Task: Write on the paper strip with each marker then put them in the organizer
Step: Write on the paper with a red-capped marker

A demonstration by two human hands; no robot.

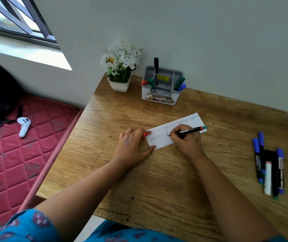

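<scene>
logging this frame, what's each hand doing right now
Left hand: pins the paper strip, red cap held in its fingers.
Right hand: grips the marker, tip on the strip.

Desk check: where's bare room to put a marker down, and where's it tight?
Free: the wood between the paper strip and the organizer; the near desk between the forearms; the stretch between the right hand and the loose markers. Crowded: the back edge by the flower pot, and around the strip under both hands.
</scene>
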